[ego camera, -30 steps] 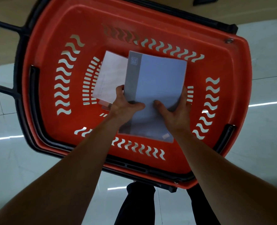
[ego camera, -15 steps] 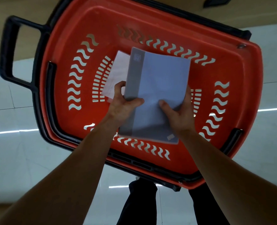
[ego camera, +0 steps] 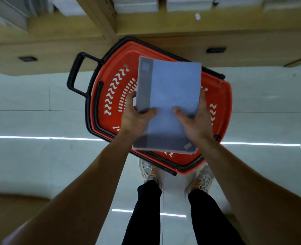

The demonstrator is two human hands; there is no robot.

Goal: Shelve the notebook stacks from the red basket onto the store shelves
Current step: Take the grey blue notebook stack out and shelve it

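I stand on a glossy, pale tiled floor (ego camera: 31, 165), with long bright light streaks (ego camera: 75, 138) reflected across it. My grey-and-orange sneakers, left (ego camera: 148, 169) and right (ego camera: 203, 181), show near, above black trousers (ego camera: 146, 209). On the far side runs a wooden base panel (ego camera: 252, 50) with two dark rectangular slots, one left (ego camera: 27, 58) and one right (ego camera: 216, 50). A small white tag (ego camera: 197, 16) sits farther back.

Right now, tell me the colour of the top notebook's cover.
Top notebook: light blue with a grey spine band; best in head view.
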